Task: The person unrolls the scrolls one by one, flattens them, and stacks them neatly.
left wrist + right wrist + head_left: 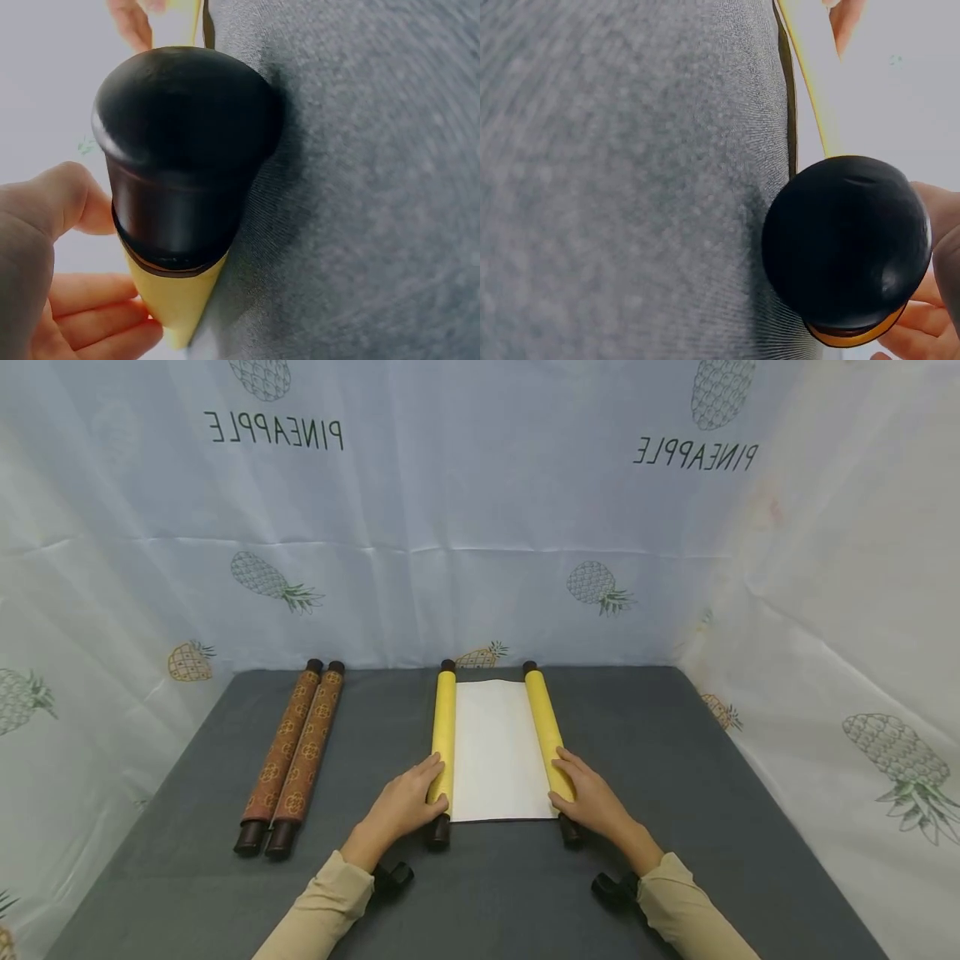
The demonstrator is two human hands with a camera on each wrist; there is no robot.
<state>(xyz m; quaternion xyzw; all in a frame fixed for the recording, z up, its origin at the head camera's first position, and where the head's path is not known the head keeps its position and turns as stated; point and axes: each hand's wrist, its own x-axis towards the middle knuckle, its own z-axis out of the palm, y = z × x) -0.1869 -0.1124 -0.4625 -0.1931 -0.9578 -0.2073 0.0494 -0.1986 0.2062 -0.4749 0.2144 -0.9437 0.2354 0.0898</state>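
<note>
A partly unrolled scroll lies on the dark table, its blank white sheet (498,752) stretched between two yellow rolls with black end knobs. My left hand (401,797) holds the near part of the left roll (445,714), thumb toward the sheet side. On the right roll (544,718), my right hand (597,799) has its fingers and thumb placed near the close end. The left wrist view has the black knob (184,112) large in front, with thumb and fingers against the yellow roll behind it. In the right wrist view, another knob (847,240) covers part of the fingers.
Two rolled brown scrolls (313,743) with gold patterns and dark knobs lie side by side at the left of the dark grey table (675,777). A pale curtain (480,485) with pineapple prints hangs behind and along both sides.
</note>
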